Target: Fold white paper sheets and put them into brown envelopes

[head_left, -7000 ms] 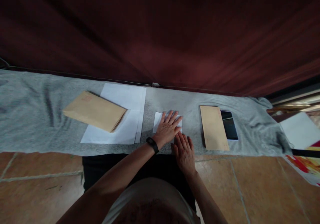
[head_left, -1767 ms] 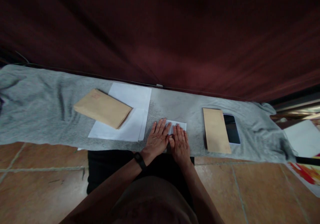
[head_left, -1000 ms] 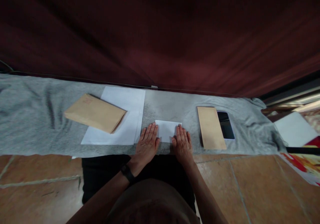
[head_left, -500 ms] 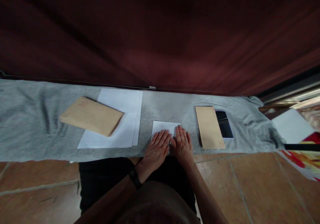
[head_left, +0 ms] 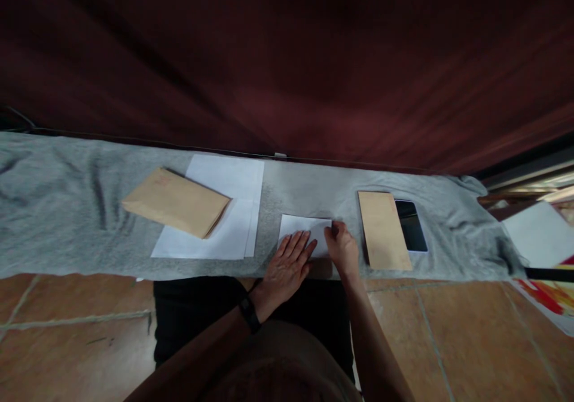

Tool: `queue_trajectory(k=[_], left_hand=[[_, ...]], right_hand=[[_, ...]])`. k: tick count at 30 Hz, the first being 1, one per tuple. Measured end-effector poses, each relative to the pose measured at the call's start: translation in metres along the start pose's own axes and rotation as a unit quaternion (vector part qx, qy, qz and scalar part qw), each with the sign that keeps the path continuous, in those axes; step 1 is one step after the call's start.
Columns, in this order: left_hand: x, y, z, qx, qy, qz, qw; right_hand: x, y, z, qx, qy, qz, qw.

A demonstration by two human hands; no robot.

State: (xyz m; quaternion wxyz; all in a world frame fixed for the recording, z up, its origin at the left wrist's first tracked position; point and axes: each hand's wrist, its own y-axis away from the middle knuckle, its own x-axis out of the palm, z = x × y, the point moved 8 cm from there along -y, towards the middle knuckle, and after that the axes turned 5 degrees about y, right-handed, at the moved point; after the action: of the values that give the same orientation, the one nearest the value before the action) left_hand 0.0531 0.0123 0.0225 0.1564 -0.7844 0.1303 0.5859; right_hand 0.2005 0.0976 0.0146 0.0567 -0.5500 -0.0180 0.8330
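Observation:
A small white paper (head_left: pixel 305 224), seemingly folded, lies at the front middle of the cloth-covered surface. My left hand (head_left: pixel 287 267) rests flat on its lower left part, fingers spread and pressing it down. At the paper's right edge, my right hand (head_left: pixel 342 247) is closed with thumb and fingers curled, pinching that edge. The lower part of the paper is partly hidden beneath my left hand. Right of my right hand lies a single brown envelope (head_left: pixel 384 231), flat and lengthwise.
A stack of brown envelopes (head_left: pixel 177 201) lies on larger white sheets (head_left: pixel 228 177) to the left. Under the right envelope's edge sits a phone (head_left: pixel 411 227). Grey cloth (head_left: pixel 309 180) covers the narrow surface, with a dark red curtain (head_left: pixel 287 79) behind it.
My right hand has gone from lying flat on the paper to pinching its right edge. The left hand stays flat on it. The whole view has shifted slightly.

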Motion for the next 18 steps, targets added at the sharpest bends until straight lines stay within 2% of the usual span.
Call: queue_trajectory(k=[6,13,18], left_hand=[[0.001,-0.002,0.001,0.002,0.006,0.002,1.000],[-0.001,-0.012,0.006,-0.004,0.001,0.004,1.000],[-0.003,-0.013,0.005,0.002,-0.001,0.012,1.000]], right_hand=[[0.003,-0.012,-0.001,-0.008,-0.098,0.019,0.995],[0.005,-0.012,-0.001,0.013,-0.057,-0.001,0.998],[-0.005,0.000,0.015,-0.072,-0.025,-0.085,0.993]])
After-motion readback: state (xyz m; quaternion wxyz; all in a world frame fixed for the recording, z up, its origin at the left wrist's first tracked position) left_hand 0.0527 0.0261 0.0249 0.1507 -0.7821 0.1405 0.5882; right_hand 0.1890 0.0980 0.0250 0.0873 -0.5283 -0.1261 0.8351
